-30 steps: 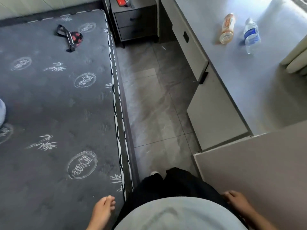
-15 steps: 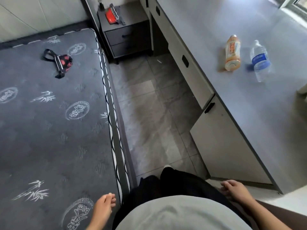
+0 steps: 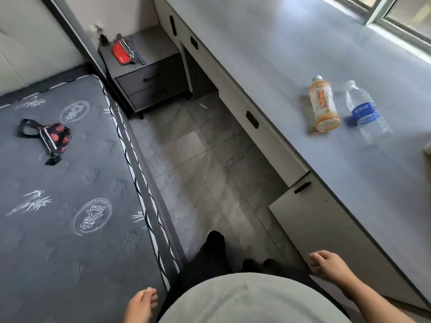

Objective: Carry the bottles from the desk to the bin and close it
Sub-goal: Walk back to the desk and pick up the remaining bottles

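A person stands between bed (image 3: pixel 70 206) and worktop (image 3: pixel 349 183), both hands empty: left hand (image 3: pixel 141 304) loosely curled at the side, right hand (image 3: pixel 328 264) relaxed, fingers apart. An orange bottle (image 3: pixel 323 104) and a clear bottle (image 3: pixel 365 113) lie side by side on the worktop, untouched. The approach appears under way; next comes a forward reach. No bin is visible.

A black strapped pouch with red spots (image 3: pixel 52 138) is laid on the dark grey patterned mattress (image 3: pixel 70 194); a red wallet (image 3: pixel 119 54) is set on the dark grey two-drawer nightstand (image 3: pixel 149 75).
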{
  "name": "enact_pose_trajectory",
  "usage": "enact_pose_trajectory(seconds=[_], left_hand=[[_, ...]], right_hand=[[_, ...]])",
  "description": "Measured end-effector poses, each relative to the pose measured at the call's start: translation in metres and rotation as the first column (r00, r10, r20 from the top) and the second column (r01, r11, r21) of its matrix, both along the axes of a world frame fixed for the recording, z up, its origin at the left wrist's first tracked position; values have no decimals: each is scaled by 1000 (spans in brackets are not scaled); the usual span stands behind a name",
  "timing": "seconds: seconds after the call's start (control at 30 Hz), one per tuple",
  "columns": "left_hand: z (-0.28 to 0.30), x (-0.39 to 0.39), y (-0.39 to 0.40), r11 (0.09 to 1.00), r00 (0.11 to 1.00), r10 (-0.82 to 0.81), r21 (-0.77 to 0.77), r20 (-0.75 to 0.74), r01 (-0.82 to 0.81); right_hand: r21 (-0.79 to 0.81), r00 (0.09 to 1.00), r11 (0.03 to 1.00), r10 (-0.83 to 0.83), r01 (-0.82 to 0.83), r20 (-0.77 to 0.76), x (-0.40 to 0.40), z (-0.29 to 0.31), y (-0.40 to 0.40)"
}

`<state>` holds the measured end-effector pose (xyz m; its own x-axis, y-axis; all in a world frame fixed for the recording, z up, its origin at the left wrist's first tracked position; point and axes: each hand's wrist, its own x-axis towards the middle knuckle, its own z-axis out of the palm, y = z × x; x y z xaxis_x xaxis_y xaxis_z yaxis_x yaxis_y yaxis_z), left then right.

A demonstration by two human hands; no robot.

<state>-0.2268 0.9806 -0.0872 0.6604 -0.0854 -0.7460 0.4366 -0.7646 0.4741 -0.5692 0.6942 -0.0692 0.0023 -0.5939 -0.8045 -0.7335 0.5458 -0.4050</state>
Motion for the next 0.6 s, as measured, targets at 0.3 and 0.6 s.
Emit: enact_pose_trajectory(seconds=[0.3, 0.6], left_hand=[[18, 113, -137, 934, 932, -352, -30, 86, 356], [12, 118, -263, 825, 824, -562, -22, 77, 565]], right_hand=[[16, 979, 987, -154, 157, -133, 16, 7, 26], [-85, 936, 940, -337, 329, -103, 25, -3, -30]])
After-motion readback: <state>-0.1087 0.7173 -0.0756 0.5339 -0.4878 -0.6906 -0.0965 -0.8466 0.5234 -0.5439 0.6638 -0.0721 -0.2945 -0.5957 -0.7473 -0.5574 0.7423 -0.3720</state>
